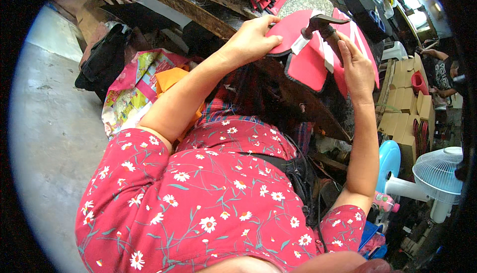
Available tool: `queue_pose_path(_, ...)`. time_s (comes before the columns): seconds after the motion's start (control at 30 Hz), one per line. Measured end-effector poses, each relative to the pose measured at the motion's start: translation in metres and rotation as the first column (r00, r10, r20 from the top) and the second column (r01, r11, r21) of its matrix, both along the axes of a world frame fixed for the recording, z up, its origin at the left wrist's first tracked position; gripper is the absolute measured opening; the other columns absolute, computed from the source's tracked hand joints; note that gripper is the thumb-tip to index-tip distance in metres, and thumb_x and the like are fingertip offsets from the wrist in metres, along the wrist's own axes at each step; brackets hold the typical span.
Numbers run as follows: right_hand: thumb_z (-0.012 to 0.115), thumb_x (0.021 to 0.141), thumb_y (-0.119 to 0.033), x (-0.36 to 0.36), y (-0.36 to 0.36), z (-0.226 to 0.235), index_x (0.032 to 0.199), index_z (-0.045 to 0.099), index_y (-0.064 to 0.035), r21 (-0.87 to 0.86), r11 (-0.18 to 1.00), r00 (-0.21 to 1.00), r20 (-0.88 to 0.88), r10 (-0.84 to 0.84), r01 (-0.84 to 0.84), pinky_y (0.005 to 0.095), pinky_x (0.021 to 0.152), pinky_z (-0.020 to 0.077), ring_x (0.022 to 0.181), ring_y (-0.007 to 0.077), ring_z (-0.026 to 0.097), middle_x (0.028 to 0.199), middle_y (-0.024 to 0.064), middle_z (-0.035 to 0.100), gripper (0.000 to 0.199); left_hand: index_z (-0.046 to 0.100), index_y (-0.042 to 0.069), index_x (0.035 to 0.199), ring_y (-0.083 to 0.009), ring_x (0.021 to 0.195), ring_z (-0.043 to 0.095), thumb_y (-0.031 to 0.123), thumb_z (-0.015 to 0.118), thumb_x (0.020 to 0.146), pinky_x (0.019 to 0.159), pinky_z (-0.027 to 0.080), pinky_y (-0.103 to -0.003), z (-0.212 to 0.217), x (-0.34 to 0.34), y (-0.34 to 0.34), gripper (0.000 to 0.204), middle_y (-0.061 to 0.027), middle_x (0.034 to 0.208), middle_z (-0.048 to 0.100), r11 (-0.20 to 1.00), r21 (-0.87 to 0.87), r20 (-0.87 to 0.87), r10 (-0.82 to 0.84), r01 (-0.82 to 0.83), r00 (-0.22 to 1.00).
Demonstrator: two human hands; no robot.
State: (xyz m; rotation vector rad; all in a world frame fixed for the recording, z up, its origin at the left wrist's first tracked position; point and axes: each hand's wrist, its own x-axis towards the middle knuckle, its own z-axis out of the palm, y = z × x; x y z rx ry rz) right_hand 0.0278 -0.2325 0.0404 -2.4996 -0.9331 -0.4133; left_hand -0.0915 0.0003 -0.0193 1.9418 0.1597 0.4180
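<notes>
Red shoe piece [308,59], upper centre, is pinned by the left hand [253,37] while the right hand [355,69] closes around a hammer [323,25] resting on it.

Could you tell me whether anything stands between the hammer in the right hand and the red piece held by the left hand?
Nothing visible does. The right hand grips the hammer with its head right over the red piece, which the left hand steadies at its upper left edge, clear of the hammer head.
</notes>
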Motion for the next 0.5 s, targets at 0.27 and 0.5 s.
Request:
queue_pose_path(0.27, 0.049, 0.101, -0.048, 0.026, 0.013, 0.001, 0.127, 0.067, -0.0259, 0.385, 0.917, 0.994, 0.084, 0.074, -0.101, 0.0392, 0.074, 0.0557, 0.086, 0.0287, 0.073, 0.100, 0.0130, 0.074, 0.038, 0.056, -0.003, 0.132, -0.0051, 0.078, 0.059, 0.014, 0.067, 0.088, 0.072, 0.050, -0.022, -0.001, -0.017, 0.003, 0.048, -0.0029, 0.091, 0.067, 0.994, -0.111, 0.021, -0.006, 0.009, 1.000)
queue_pose_path(0.5, 0.045, 0.099, -0.056, 0.051, 0.007, 0.001, 0.125, 0.066, -0.0377, 0.045, 0.999, 0.981, 0.195, 0.001, -0.010, 0.0436, 0.073, 0.0550, 0.088, 0.0344, 0.070, 0.094, 0.0113, 0.073, 0.038, 0.053, -0.002, 0.135, -0.0040, 0.075, 0.056, 0.013, 0.066, 0.090, 0.067, 0.047, -0.020, 0.009, -0.032, 0.004, 0.049, 0.0003, 0.086, 0.064, 0.994, -0.102, -0.031, -0.035, 0.032, 0.999)
